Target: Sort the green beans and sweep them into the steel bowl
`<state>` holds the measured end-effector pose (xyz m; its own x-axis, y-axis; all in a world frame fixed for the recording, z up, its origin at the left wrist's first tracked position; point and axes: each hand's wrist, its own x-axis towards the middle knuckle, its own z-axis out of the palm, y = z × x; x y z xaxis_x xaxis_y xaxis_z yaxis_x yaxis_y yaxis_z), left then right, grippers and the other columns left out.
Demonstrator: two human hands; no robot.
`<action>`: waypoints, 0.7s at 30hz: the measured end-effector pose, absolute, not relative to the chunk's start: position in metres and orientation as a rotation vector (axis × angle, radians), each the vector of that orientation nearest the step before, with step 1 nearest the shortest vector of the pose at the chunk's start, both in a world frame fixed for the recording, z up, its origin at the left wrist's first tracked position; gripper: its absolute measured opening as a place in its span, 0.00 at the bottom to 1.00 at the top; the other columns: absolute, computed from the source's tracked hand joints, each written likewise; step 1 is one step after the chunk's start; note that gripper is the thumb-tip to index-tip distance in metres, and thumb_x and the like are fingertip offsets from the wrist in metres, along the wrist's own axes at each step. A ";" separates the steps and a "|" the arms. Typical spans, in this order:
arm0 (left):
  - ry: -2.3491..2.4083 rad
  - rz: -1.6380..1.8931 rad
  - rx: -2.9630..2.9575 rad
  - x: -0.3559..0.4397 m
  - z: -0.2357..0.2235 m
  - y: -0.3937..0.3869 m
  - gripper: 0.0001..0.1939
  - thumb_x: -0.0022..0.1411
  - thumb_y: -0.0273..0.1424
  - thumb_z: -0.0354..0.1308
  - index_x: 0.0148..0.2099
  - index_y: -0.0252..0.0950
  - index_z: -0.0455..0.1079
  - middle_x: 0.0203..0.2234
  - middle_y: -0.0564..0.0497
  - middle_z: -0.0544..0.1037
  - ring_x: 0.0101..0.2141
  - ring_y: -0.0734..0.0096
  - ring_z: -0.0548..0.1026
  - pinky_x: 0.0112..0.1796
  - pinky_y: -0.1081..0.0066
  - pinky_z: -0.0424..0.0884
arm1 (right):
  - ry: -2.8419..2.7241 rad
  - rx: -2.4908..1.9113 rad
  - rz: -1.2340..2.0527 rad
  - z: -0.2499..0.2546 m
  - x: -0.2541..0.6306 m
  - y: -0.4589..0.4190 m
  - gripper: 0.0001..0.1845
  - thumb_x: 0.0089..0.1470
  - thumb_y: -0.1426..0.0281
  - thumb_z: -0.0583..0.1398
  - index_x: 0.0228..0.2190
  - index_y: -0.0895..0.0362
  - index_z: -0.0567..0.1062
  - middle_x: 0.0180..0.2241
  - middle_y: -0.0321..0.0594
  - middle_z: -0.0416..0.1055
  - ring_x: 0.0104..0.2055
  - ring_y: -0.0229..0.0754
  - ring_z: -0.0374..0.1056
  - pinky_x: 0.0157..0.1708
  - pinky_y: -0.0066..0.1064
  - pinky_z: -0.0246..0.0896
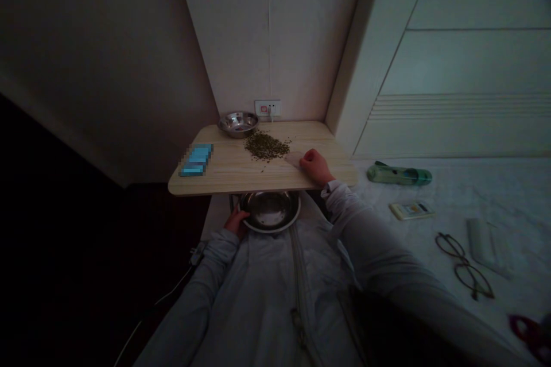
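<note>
My left hand is closed on the rim of a shiny metal bowl, thumb on the edge. The bowl sits at my lap, just under the front edge of the small wooden table. Above the tabletop's right part, my right hand is closed on a pale, see-through flat piece; its exact kind is unclear in the dim light. That piece reaches the right side of a spread pile of small green beans. A few beans lie scattered around the pile.
A second metal bowl stands at the table's back left, and a blurred-out phone lies at the left. Behind is a wall socket. On the bed at right lie a green bottle, another phone and glasses.
</note>
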<state>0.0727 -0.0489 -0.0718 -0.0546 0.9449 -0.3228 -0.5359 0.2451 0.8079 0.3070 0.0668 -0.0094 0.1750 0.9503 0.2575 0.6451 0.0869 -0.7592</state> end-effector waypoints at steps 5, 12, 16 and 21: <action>1.068 1.292 0.476 0.072 -0.075 -0.048 0.29 0.34 0.21 0.56 0.45 0.38 0.68 0.23 0.54 0.75 0.33 0.61 0.74 0.36 0.64 0.68 | -1.543 -1.627 0.498 -0.011 0.309 0.065 0.04 0.40 0.69 0.55 0.22 0.56 0.62 0.22 0.34 0.63 0.26 0.37 0.57 0.28 0.29 0.51; 1.038 1.271 0.514 0.069 -0.078 -0.048 0.30 0.34 0.22 0.57 0.46 0.38 0.66 0.26 0.53 0.75 0.34 0.61 0.74 0.35 0.65 0.69 | -1.499 -1.654 0.453 -0.009 0.307 0.062 0.05 0.40 0.69 0.54 0.22 0.56 0.61 0.21 0.35 0.62 0.25 0.37 0.56 0.27 0.29 0.49; 1.043 1.276 0.498 0.070 -0.077 -0.048 0.30 0.35 0.21 0.56 0.46 0.38 0.66 0.25 0.53 0.75 0.34 0.61 0.74 0.35 0.65 0.69 | -1.488 -1.663 0.441 -0.010 0.307 0.065 0.05 0.40 0.69 0.54 0.22 0.55 0.60 0.21 0.35 0.62 0.25 0.37 0.55 0.27 0.29 0.48; 1.030 1.292 0.492 0.072 -0.073 -0.050 0.29 0.36 0.20 0.56 0.46 0.37 0.67 0.25 0.53 0.76 0.36 0.59 0.74 0.38 0.63 0.69 | -1.493 -1.683 0.420 -0.011 0.307 0.071 0.06 0.41 0.69 0.54 0.22 0.55 0.59 0.21 0.35 0.61 0.24 0.37 0.55 0.27 0.29 0.48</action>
<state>0.0722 -0.0503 -0.0728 -0.0590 0.9372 -0.3438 -0.5444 0.2585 0.7980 0.3067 0.0714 -0.0115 0.2388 0.9336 0.2672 0.6570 0.0473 -0.7524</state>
